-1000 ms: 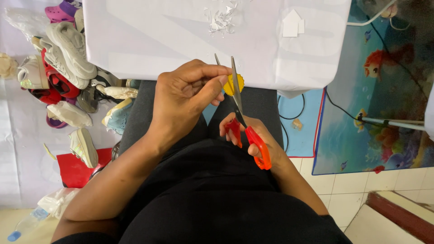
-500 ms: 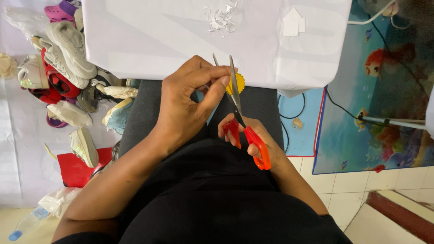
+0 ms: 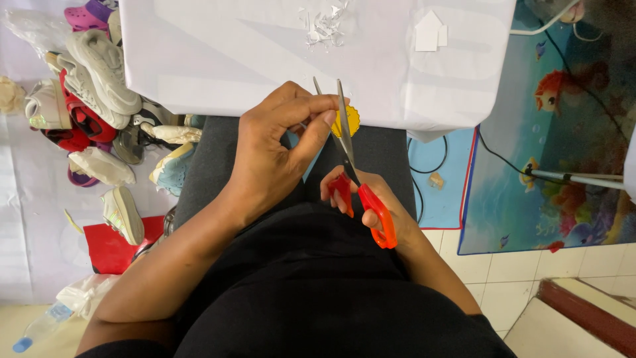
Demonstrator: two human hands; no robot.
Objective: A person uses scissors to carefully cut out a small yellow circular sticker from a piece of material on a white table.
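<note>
Snipping a little yellow paper piece (image 3: 349, 121) with red-handled scissors (image 3: 361, 192)

The yellow piece is sitting just past the front edge of the bench (image 3: 265, 59), pinched by the left hand (image 3: 278, 152) between thumb and fingertips. It's looking thin, light and floppy, so I'd guess it's bending easily and wanting a hold close to the cut line. The right hand (image 3: 384, 205) is gripping the scissors through the red loops, blades parted around the paper's edge. White scraps (image 3: 324, 23) and a small white house-shaped cutout (image 3: 429, 32) are lying further up on the bench, and a pile of shoes (image 3: 93, 99) is sprawling on the floor to the left.
</note>
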